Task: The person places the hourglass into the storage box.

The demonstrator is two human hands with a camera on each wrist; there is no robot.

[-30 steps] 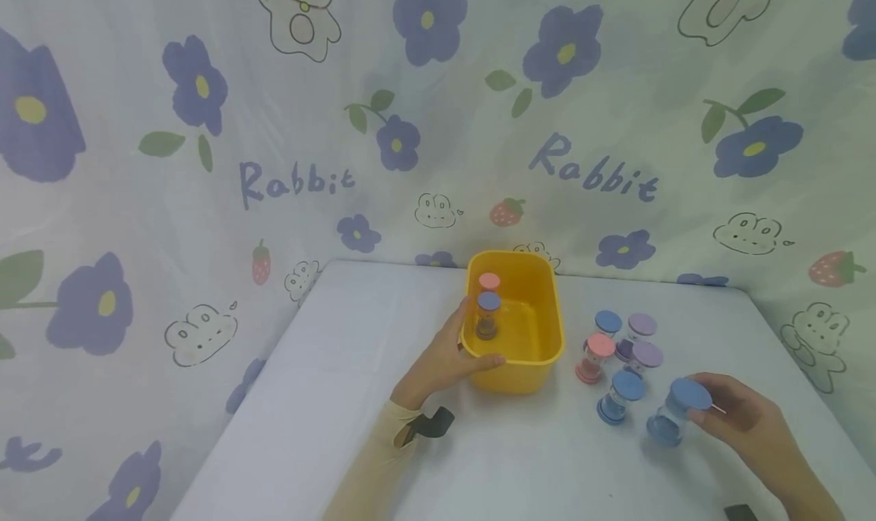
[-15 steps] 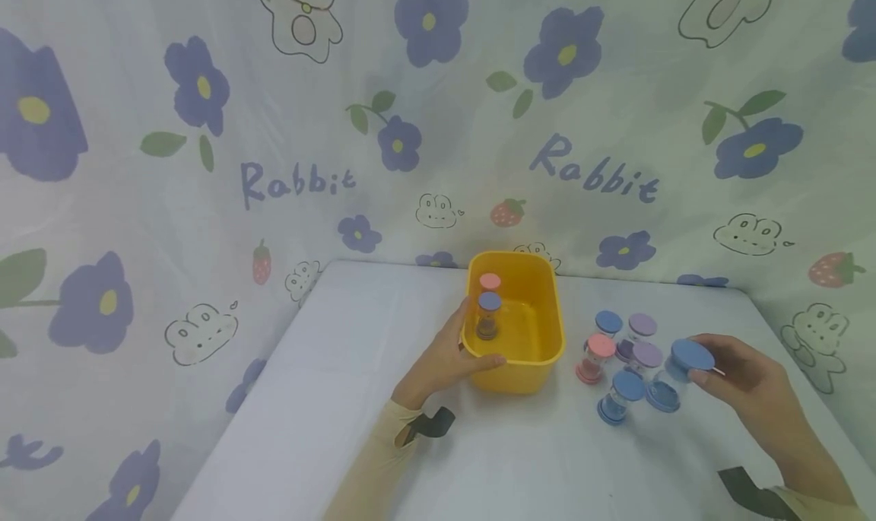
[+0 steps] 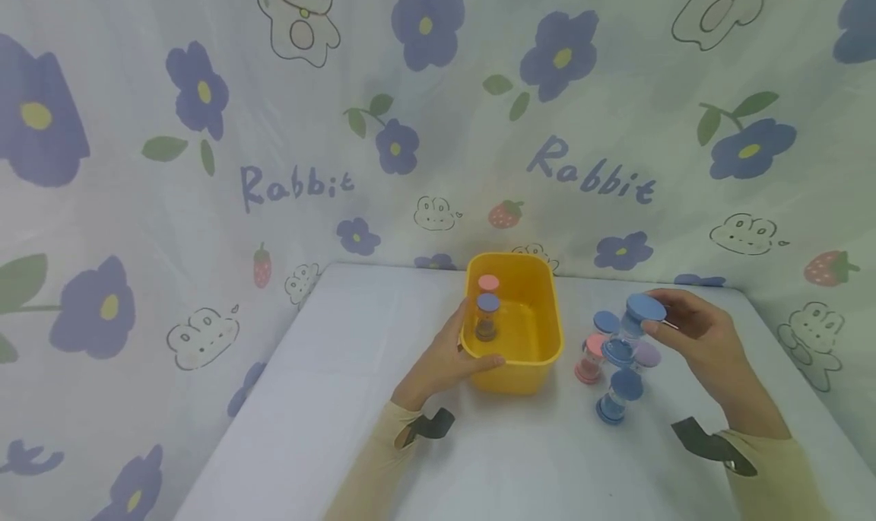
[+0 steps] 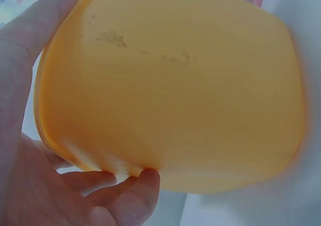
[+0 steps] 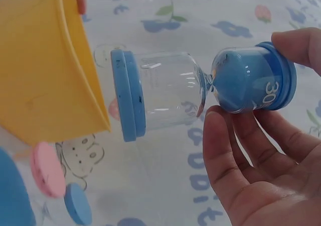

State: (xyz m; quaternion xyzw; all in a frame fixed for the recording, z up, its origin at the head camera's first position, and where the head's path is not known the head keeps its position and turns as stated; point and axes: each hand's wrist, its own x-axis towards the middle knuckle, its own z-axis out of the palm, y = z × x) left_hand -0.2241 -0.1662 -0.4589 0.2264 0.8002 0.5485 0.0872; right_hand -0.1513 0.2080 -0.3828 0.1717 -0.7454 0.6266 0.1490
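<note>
In the head view, my left hand (image 3: 445, 361) grips the near left corner of a yellow plastic bin (image 3: 516, 378), thumb over the rim and fingers along its side. The bin holds a pink-capped hourglass (image 3: 489, 283) and one with a purplish-blue cap (image 3: 488, 303). My right hand (image 3: 705, 346) pinches a blue-capped hourglass (image 5: 165, 93) by one end, held above the other timers. The right wrist view shows it lying sideways across the picture, blue sand at the gripped end, which is marked "30". The left wrist view shows mostly the bin's outer wall (image 4: 190, 100).
Below the raised hourglass stand a pink hourglass (image 3: 588, 361), a near blue one (image 3: 618, 399), another blue one (image 3: 605, 322) behind, and a partly hidden purple one (image 3: 647, 354). The white table (image 3: 356, 338) meets a printed curtain (image 3: 308, 110) at the back.
My right hand has lifted the blue hourglass off the table and carried it up and leftward over the group. My left hand stays on the bin.
</note>
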